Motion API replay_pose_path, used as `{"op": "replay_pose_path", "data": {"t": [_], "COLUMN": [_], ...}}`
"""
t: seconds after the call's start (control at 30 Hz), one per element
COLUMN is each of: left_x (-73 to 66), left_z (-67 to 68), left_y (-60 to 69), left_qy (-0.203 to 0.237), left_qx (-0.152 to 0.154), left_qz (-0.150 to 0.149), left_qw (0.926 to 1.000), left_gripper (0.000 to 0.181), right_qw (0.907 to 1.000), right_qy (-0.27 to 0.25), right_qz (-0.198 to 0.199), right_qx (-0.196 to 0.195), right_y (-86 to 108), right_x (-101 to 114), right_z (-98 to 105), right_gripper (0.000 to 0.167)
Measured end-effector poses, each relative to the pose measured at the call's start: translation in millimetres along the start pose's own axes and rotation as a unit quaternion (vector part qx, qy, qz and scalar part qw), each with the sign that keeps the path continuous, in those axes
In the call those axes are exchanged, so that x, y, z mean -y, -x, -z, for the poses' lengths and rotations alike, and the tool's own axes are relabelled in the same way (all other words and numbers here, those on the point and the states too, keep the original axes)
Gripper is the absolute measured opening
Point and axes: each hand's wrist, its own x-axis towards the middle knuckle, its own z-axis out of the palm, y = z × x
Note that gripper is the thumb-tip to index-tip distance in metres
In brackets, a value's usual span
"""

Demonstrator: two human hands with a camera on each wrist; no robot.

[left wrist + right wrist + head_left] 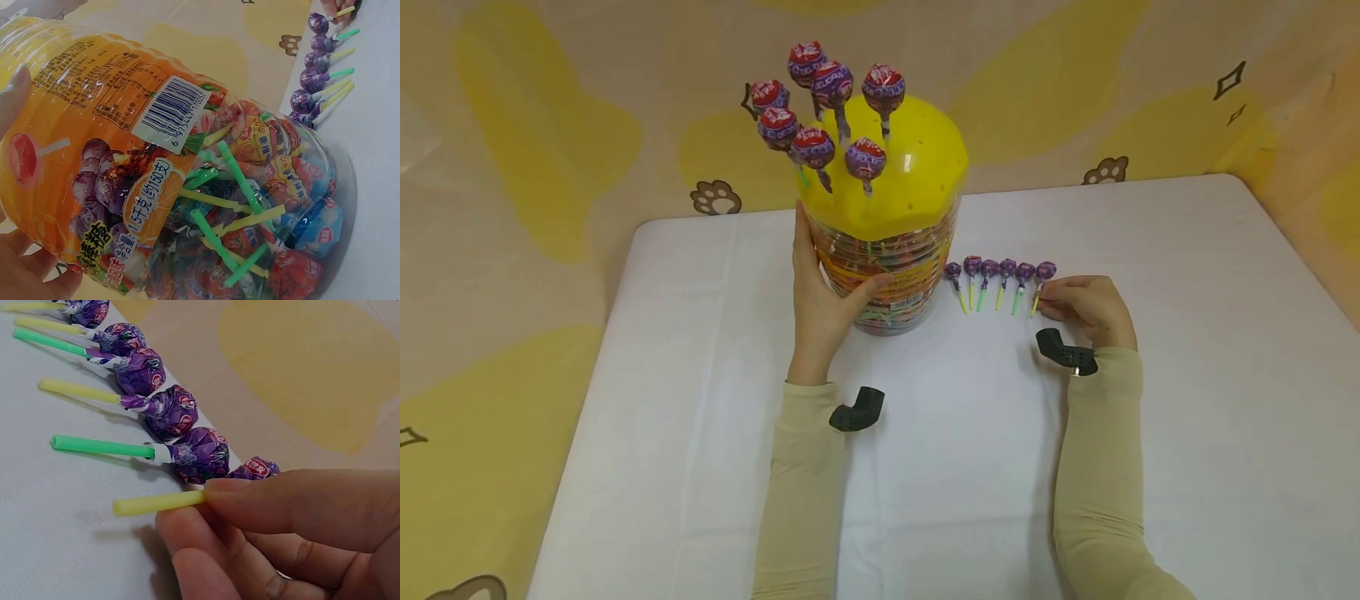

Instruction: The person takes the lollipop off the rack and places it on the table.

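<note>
A clear plastic jar [887,292] packed with wrapped lollipops stands on the table under a yellow domed lid [925,167]. Several purple-and-red lollipops [866,158] stick up from that lid. My left hand [827,312] grips the jar's side, thumb across the front; the left wrist view shows its orange label [94,156]. To the right, my right hand [1086,307] pinches the yellow stick [159,503] of the rightmost lollipop in a row. Its purple head [256,467] is partly hidden behind the thumb in the right wrist view.
The other lollipops of the row [997,271] lie side by side between jar and right hand, with yellow and green sticks toward me. A white cloth [940,467] covers the table. Behind it hangs a patterned yellow-and-beige backdrop [1045,75].
</note>
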Motion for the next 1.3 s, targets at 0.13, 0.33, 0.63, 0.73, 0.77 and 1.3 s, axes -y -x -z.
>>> {"op": "replay_pose_path", "data": {"t": [0.13, 0.33, 0.63, 0.73, 0.77, 1.3], "left_x": [-0.2, 0.5, 0.1, 0.3, 0.2, 1.7], "left_z": [0.0, -0.2, -0.3, -0.2, -0.2, -0.1], "left_y": [0.2, 0.5, 0.9, 1.0, 1.1, 0.4], "left_qy": [-0.003, -0.001, 0.004, 0.004, 0.004, 0.009], "left_qx": [0.000, -0.001, -0.001, -0.001, 0.000, 0.000], "left_qz": [0.000, -0.002, -0.007, -0.008, -0.008, -0.005], "left_qw": [1.0000, 1.0000, 1.0000, 1.0000, 1.0000, 0.9999], "left_gripper": [0.105, 0.105, 0.105, 0.105, 0.105, 0.105], "right_qw": [0.9998, 0.9995, 0.9996, 0.9985, 0.9980, 0.9975], "right_qy": [0.019, 0.031, 0.028, 0.053, 0.062, 0.053], "right_qz": [-0.003, -0.002, 0.003, 0.005, 0.005, -0.006], "right_qx": [-0.005, -0.004, -0.002, -0.012, -0.015, -0.046], "right_y": [-0.8, -0.9, 1.2, 1.7, 2.0, 2.5], "right_x": [-0.4, 0.0, 2.6, 2.6, 2.7, 2.2], "right_z": [-0.7, -1.5, -5.6, -6.5, -6.9, -0.7], "right_gripper": [0.015, 0.021, 0.005, 0.004, 0.004, 0.005]}}
